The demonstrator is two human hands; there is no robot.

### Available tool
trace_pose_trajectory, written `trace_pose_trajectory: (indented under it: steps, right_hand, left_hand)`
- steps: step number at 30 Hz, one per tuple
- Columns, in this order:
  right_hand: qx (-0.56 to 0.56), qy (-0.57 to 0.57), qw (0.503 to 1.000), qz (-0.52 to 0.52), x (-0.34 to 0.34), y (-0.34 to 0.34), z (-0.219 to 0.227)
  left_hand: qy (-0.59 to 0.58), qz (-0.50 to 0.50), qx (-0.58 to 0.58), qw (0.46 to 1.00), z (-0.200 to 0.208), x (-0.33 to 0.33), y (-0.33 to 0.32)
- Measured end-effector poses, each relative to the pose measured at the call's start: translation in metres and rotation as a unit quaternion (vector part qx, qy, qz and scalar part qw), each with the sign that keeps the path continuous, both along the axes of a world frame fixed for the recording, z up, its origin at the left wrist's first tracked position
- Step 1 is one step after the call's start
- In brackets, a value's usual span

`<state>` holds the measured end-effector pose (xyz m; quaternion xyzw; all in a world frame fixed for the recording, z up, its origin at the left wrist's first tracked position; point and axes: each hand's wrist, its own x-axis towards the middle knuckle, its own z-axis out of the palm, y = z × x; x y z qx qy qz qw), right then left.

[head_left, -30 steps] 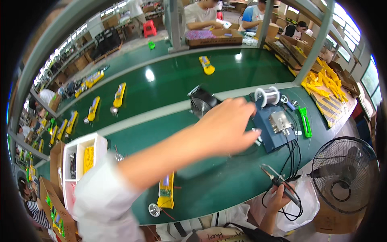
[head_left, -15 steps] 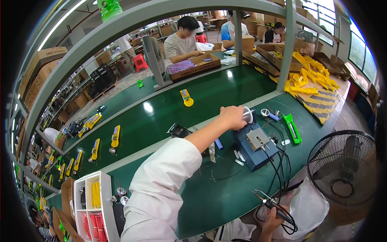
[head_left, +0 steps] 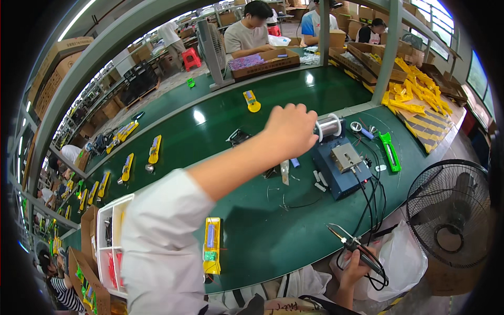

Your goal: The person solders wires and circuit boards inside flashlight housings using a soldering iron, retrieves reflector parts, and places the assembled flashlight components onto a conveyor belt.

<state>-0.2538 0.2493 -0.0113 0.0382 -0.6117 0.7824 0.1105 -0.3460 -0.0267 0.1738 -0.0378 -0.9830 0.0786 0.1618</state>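
Observation:
My left hand (head_left: 291,129), reaching across from the lower left, is curled closed beside the metal spool (head_left: 329,126) on the blue soldering station (head_left: 338,163). The fingertips are hidden, so I cannot make out what they hold. Low in front, my right hand (head_left: 355,271) is wrapped round a soldering iron (head_left: 362,253), its thin tip pointing up and left and a black cable looping round it. On the bench's near side, right of my left sleeve, lies a yellow flashlight housing (head_left: 211,244) with a purple battery cell and a green board inside.
A green housing (head_left: 389,152) and small reflectors lie right of the station. A floor fan (head_left: 446,215) stands at the right. The white foam tray (head_left: 102,231) is partly behind my sleeve. Yellow housings line the belt (head_left: 184,131); a co-worker (head_left: 252,31) sits beyond it.
My left hand has come off the spool, moving left and slightly up. The yellow housing on the near bench now shows beside my sleeve. The view has shifted slightly. My right hand still holds the iron.

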Motion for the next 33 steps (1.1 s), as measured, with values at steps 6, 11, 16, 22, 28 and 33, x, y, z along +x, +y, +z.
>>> trace_pose_trajectory:
  steps: [6, 11, 16, 22, 28, 33]
  right_hand:
    - [-0.01, 0.021, 0.989, 0.148, -0.002, -0.045, 0.0]
    - [-0.029, 0.003, 0.977, 0.209, -0.003, -0.067, 0.005]
    - [0.009, 0.036, 0.975, 0.221, 0.004, -0.09, 0.009]
    - [0.074, 0.077, 0.971, 0.216, 0.011, -0.098, 0.003]
    - [0.058, 0.068, 0.972, 0.216, 0.016, -0.105, 0.004]
    - [0.057, 0.075, 0.973, 0.21, 0.017, -0.103, -0.002]
  left_hand:
    - [-0.052, 0.103, 0.002, 0.993, 0.071, 0.18, 0.006]
    - [-0.142, 0.273, 0.111, 0.945, 0.048, 0.294, 0.032]
    - [-0.142, 0.375, 0.272, 0.875, -0.006, 0.362, 0.04]
    - [0.118, 0.404, 0.467, 0.778, -0.107, 0.39, 0.03]
    - [0.323, 0.429, 0.509, 0.673, -0.173, 0.38, 0.026]
    - [0.311, 0.394, 0.495, 0.709, -0.176, 0.376, 0.016]
